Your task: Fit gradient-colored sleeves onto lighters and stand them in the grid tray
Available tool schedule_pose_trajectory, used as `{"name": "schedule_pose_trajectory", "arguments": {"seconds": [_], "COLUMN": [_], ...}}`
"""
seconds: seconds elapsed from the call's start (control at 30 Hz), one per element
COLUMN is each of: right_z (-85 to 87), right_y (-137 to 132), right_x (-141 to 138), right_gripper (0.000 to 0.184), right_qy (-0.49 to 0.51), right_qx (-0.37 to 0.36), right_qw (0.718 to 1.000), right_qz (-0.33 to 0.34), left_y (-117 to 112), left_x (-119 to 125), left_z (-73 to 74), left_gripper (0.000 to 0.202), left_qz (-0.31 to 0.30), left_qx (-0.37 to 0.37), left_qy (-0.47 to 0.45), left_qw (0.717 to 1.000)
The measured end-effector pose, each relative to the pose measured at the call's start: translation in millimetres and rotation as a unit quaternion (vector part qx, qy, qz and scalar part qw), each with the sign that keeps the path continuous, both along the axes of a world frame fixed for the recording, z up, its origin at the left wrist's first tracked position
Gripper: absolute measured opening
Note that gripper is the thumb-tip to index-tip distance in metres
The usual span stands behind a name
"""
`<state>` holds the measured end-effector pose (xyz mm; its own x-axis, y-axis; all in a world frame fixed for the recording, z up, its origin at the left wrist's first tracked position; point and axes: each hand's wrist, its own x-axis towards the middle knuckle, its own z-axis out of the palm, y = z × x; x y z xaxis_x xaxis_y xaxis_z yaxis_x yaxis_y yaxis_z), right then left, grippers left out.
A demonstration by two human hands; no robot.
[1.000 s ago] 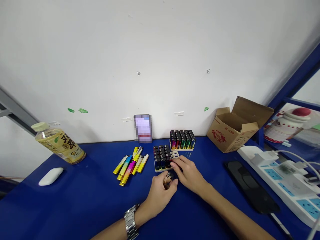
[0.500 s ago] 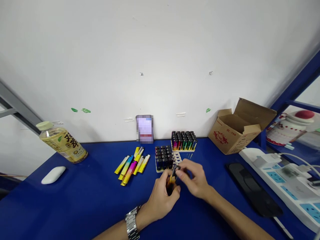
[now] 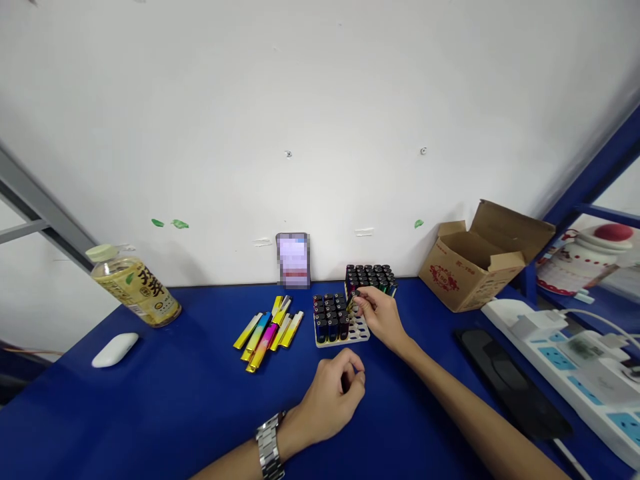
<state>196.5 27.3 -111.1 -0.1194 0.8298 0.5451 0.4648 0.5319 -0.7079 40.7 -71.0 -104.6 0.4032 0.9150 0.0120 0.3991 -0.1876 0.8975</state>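
Observation:
My right hand (image 3: pixel 381 315) pinches a lighter (image 3: pixel 353 303) by its top and holds it over the far right part of a white slotted tray (image 3: pixel 356 332). That tray is partly filled with upright black-capped lighters (image 3: pixel 330 313). My left hand (image 3: pixel 335 393), with a metal watch at the wrist, rests on the blue table nearer to me, its fingers curled loosely with nothing visible in them. A second tray full of lighters (image 3: pixel 370 277) stands behind, against the wall. A heap of loose yellow and coloured lighters (image 3: pixel 267 330) lies left of the tray.
A tea bottle (image 3: pixel 133 285) and a white mouse (image 3: pixel 115 349) lie at the left. A phone (image 3: pixel 293 259) leans on the wall. An open cardboard box (image 3: pixel 480 257), a black flat device (image 3: pixel 510 380) and a white power strip (image 3: pixel 565 363) occupy the right.
The lighter passed from my left hand to my right. My right hand carried it forward over the tray, and my left hand drew back toward me and closed loosely.

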Motion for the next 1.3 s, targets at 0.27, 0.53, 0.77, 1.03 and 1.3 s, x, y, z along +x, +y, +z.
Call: {"name": "schedule_pose_trajectory", "arguments": {"seconds": [0.27,0.53,0.77,1.03,1.3], "right_z": [3.8,19.7,29.3,19.7,5.0], "right_y": [2.2,-6.0,-13.3,-38.9,-39.6], "right_x": [3.1,-8.1,-4.4,-9.5,-17.6], "right_gripper": [0.022,0.019,0.019,0.031,0.024], "right_qy": [-0.156,-0.317,-0.306,-0.204,-0.141], "right_qx": [0.079,0.023,-0.002,0.084,0.126], "right_qw": [0.983,0.942,0.947,0.975,0.982], "right_qz": [-0.060,-0.104,-0.100,-0.005,-0.010], "left_y": [-0.5,0.6,0.0,0.1,-0.9], "left_x": [-0.4,0.4,-0.5,0.1,0.3], "left_z": [0.9,1.7,0.7,1.3,1.5], "left_gripper": [0.011,0.010,0.010,0.012,0.012], "left_qz": [-0.005,-0.009,-0.010,-0.009,-0.009], "left_qx": [0.018,0.024,0.027,0.031,0.044], "left_qy": [0.009,0.018,0.023,0.020,0.029], "left_qw": [1.000,1.000,0.999,0.999,0.999]}}
